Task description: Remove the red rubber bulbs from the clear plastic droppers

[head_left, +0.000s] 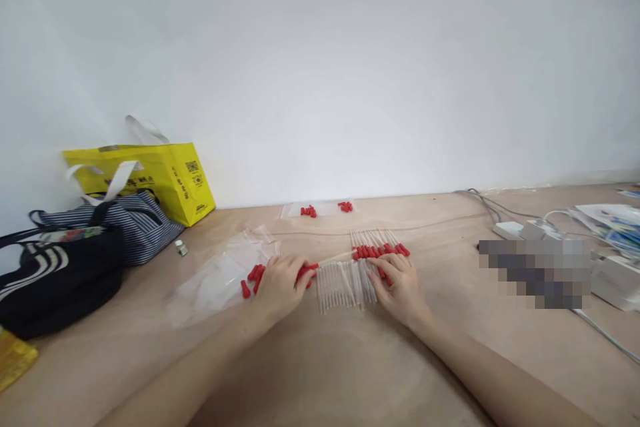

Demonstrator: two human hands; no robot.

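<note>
A row of clear thin tubes (343,283) lies on the tan table between my hands, and a second row of tubes with red caps (377,243) sits just behind it. My left hand (281,285) rests palm down over loose red caps (253,277), fingers curled around a capped tube at the row's left end. My right hand (400,285) lies on the right end of the row, fingers bent over red-capped tubes.
Clear plastic bags (220,277) lie left of my left hand. A small vial (181,248), a yellow bag (165,177), a striped bag (135,223) and a black bag (55,280) stand at left. More capped tubes (325,208) lie by the wall. Cables and white boxes (525,230) sit at right.
</note>
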